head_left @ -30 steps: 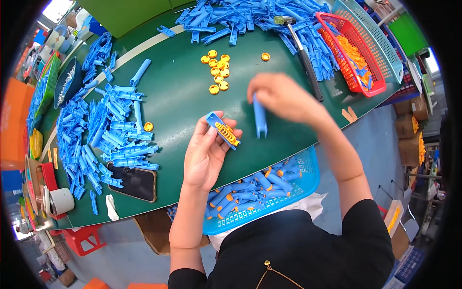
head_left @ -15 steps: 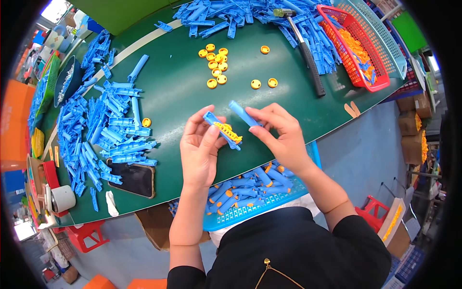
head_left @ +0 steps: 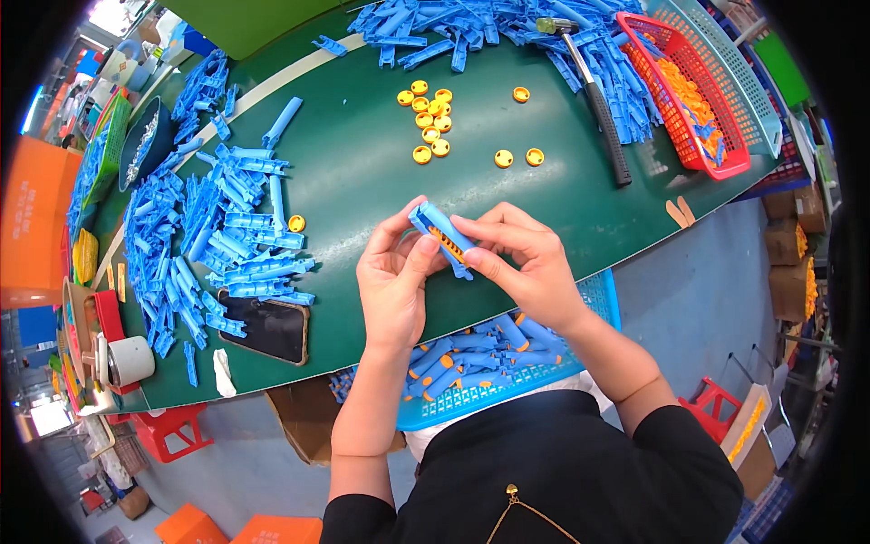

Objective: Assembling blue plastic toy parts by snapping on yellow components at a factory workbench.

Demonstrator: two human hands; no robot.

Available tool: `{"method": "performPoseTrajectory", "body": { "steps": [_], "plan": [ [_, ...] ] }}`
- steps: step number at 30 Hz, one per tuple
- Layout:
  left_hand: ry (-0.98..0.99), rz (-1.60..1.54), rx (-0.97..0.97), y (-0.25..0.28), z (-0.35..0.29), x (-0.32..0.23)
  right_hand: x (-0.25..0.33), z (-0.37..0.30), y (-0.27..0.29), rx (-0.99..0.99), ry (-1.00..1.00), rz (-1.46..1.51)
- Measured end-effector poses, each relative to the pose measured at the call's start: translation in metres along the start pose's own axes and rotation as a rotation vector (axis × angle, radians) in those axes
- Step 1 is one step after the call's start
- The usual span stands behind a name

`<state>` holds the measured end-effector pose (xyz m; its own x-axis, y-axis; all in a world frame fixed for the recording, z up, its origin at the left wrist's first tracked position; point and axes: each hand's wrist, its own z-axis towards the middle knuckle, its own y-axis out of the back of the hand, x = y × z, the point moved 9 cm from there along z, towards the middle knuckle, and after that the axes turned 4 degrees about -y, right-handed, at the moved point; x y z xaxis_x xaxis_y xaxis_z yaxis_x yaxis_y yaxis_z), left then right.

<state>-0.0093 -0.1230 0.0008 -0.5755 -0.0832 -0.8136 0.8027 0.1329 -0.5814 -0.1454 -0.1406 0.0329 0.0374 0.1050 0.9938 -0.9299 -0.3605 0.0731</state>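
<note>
Over the front part of the green table, my left hand [head_left: 397, 283] grips a blue plastic half-shell with a yellow toothed insert [head_left: 446, 243] lying in it. My right hand [head_left: 524, 258] pinches a second blue half-shell [head_left: 448, 225] and holds it against the first, partly over the insert. A slit between the halves still shows the yellow teeth. Beyond my hands, several round yellow caps [head_left: 430, 135] lie in a loose group, with a few more to their right. Below my hands, a light-blue basket [head_left: 453, 412] holds finished-looking blue tubes with orange ends.
Heaps of blue half-shells lie at left [head_left: 240, 222] and at the back. A hammer [head_left: 596, 113] rests at the right, beside a red basket [head_left: 652, 113] of orange parts. A dark phone [head_left: 272, 328] lies at the left front, near a single yellow cap [head_left: 296, 223].
My right hand has brought its blue half-shell leftward onto the one in my left hand; the two pieces were apart before. The whole view has shifted slightly.
</note>
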Motion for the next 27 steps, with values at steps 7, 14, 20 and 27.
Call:
{"method": "performPoseTrajectory", "body": {
  "steps": [7, 14, 20, 27],
  "plan": [
    [-0.004, 0.030, -0.007, 0.001, 0.001, 0.001, 0.009, -0.001, -0.001, -0.022, 0.143, -0.129],
    [-0.014, 0.026, 0.004, 0.001, 0.000, 0.001, -0.010, 0.002, 0.000, 0.025, -0.041, 0.115],
    [-0.028, 0.047, -0.021, 0.004, -0.001, 0.000, 0.013, 0.002, 0.001, -0.032, 0.166, -0.178],
    [0.056, 0.012, 0.013, 0.002, 0.000, 0.002, 0.004, 0.004, -0.007, 0.110, 0.053, -0.001]
  ]
}}
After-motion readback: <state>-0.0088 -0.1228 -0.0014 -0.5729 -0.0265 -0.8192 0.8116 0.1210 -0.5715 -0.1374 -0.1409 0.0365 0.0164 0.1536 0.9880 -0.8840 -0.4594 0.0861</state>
